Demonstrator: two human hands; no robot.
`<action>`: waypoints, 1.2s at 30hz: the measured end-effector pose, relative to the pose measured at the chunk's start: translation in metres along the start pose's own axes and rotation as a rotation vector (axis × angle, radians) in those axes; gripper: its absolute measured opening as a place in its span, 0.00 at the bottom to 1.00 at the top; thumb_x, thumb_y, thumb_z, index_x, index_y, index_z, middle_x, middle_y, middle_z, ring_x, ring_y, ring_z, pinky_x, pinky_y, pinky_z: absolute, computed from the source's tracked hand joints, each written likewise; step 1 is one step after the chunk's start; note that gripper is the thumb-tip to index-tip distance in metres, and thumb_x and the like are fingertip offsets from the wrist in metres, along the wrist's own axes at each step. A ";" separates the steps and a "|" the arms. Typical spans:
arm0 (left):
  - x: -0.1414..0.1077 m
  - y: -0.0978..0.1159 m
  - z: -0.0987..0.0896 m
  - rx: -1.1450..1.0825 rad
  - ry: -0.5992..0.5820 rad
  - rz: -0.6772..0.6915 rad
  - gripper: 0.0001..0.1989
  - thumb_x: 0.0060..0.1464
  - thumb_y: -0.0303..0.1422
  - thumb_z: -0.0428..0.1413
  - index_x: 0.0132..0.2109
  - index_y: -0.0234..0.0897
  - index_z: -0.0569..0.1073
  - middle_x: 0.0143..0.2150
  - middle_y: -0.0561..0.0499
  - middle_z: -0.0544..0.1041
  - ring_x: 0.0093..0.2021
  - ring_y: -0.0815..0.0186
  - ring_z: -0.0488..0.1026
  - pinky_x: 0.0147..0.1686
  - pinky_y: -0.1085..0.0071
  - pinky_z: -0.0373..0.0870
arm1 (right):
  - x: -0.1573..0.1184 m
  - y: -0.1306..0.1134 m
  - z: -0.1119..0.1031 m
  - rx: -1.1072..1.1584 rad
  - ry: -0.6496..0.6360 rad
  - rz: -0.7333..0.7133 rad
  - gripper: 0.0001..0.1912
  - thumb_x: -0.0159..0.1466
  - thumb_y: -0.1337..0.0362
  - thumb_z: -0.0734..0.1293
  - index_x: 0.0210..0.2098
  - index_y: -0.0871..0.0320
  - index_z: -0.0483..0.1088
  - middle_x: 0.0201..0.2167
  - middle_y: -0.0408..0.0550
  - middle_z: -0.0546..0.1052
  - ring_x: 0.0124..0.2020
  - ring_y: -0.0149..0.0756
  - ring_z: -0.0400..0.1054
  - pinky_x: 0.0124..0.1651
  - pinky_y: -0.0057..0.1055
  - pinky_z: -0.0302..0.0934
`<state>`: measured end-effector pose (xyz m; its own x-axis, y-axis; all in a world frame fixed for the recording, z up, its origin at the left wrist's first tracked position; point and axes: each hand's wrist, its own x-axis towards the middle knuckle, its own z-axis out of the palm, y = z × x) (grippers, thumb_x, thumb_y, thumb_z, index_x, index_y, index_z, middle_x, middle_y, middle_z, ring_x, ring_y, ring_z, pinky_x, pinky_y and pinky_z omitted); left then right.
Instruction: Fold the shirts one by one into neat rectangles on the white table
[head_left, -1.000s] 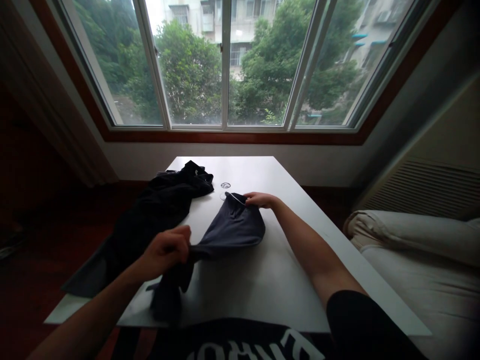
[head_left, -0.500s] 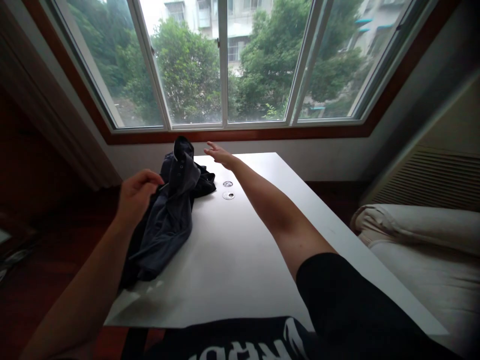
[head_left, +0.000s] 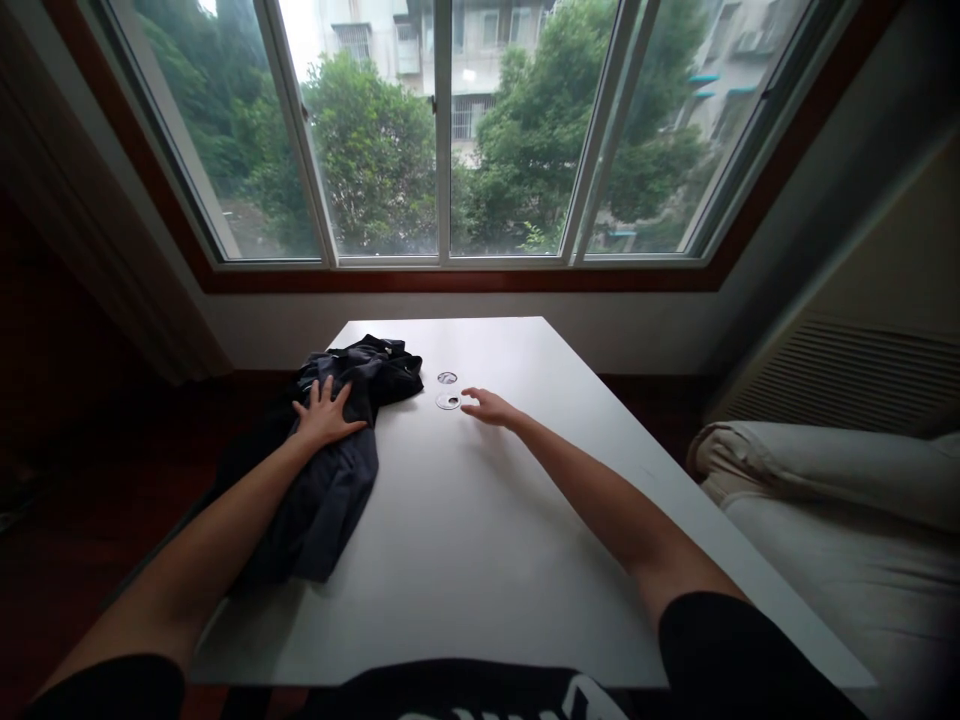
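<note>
Shirt front, black with white lettering, sits close against the near edge of the worktop, a position that places both forearms over the surface. The worktop is white and flat; it supports cloth along its left side, leaving the strip between the forearms uncovered.

The dark grey garment lies lengthwise on that left side, its lower end toward the wearer and its upper part running away under the left hand. Its left boundary merges with darker cloth and shadow; the exact overlap cannot be determined.

The left hand rests palm down on the grey garment, fingers fanned and unclenched. It grips no fold. The spread posture appears suited to pressing or steadying soft fabric, since it distributes contact over a wide area.

The right hand is released and holds nothing. Its fingers extend inward, slightly bent, just beside the nearer round marking; whether the fingertips touch the surface cannot be confirmed. It is well apart from the grey garment.

Beyond the nearer marking lies the farther round marking. To their left, the black garment is bunched at the far end of the cloth. Behind the worktop, the window frame spans the wall and admits daylight.
</note>
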<state>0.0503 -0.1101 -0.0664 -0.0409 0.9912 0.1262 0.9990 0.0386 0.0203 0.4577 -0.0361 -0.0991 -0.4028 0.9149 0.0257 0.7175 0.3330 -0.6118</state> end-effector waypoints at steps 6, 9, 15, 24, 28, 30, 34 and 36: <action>0.034 -0.020 0.016 -0.044 -0.043 -0.104 0.48 0.60 0.55 0.53 0.79 0.43 0.45 0.80 0.33 0.39 0.76 0.28 0.40 0.60 0.25 0.55 | -0.039 0.032 0.009 -0.093 0.041 -0.150 0.25 0.67 0.58 0.71 0.62 0.56 0.73 0.64 0.59 0.72 0.65 0.54 0.65 0.68 0.50 0.58; 0.046 -0.025 0.015 -0.054 -0.022 -0.096 0.47 0.61 0.53 0.53 0.79 0.42 0.47 0.79 0.32 0.43 0.75 0.29 0.44 0.60 0.28 0.59 | -0.047 0.033 0.006 -0.075 0.052 -0.143 0.22 0.68 0.58 0.71 0.60 0.55 0.74 0.62 0.58 0.74 0.64 0.52 0.66 0.67 0.49 0.59; 0.061 -0.032 0.016 -0.052 0.044 -0.086 0.43 0.62 0.50 0.53 0.78 0.42 0.50 0.78 0.33 0.47 0.74 0.34 0.48 0.62 0.34 0.60 | -0.052 0.028 0.016 -0.145 0.117 -0.117 0.19 0.67 0.59 0.71 0.57 0.54 0.76 0.65 0.58 0.70 0.67 0.52 0.63 0.69 0.48 0.57; 0.065 -0.023 -0.012 0.003 0.022 -0.007 0.40 0.61 0.49 0.55 0.75 0.39 0.59 0.79 0.33 0.48 0.75 0.35 0.47 0.65 0.30 0.52 | -0.065 0.026 0.030 -0.176 0.213 -0.146 0.19 0.67 0.61 0.70 0.57 0.54 0.75 0.65 0.58 0.70 0.68 0.50 0.63 0.69 0.48 0.55; 0.042 -0.001 -0.034 -0.005 0.097 0.349 0.28 0.62 0.43 0.55 0.66 0.41 0.73 0.75 0.41 0.61 0.73 0.42 0.56 0.72 0.39 0.45 | -0.070 0.029 0.027 -0.117 0.182 -0.202 0.17 0.67 0.62 0.70 0.54 0.52 0.77 0.64 0.55 0.72 0.66 0.47 0.65 0.69 0.47 0.57; 0.025 0.007 -0.043 -0.087 -0.075 0.575 0.24 0.62 0.43 0.55 0.62 0.43 0.78 0.66 0.44 0.73 0.66 0.49 0.67 0.71 0.49 0.52 | -0.071 0.030 0.026 -0.107 0.182 -0.199 0.16 0.67 0.62 0.69 0.54 0.52 0.77 0.64 0.55 0.72 0.66 0.47 0.65 0.68 0.46 0.57; -0.016 0.014 -0.055 -0.282 -0.322 0.754 0.20 0.64 0.44 0.54 0.56 0.45 0.82 0.56 0.46 0.81 0.58 0.53 0.75 0.63 0.61 0.66 | -0.071 0.030 0.025 -0.110 0.190 -0.180 0.15 0.67 0.62 0.69 0.53 0.52 0.78 0.63 0.55 0.73 0.65 0.47 0.66 0.68 0.46 0.58; -0.035 0.014 -0.058 -0.323 -0.405 0.795 0.17 0.63 0.40 0.54 0.53 0.47 0.84 0.55 0.47 0.82 0.57 0.55 0.76 0.61 0.62 0.67 | -0.071 0.029 0.025 -0.110 0.188 -0.179 0.15 0.67 0.63 0.69 0.53 0.52 0.78 0.63 0.54 0.73 0.65 0.47 0.66 0.67 0.47 0.58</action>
<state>0.0645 -0.1519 -0.0129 0.7188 0.6828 -0.1312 0.6766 -0.6435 0.3579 0.4928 -0.0972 -0.1380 -0.4235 0.8622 0.2778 0.7060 0.5063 -0.4952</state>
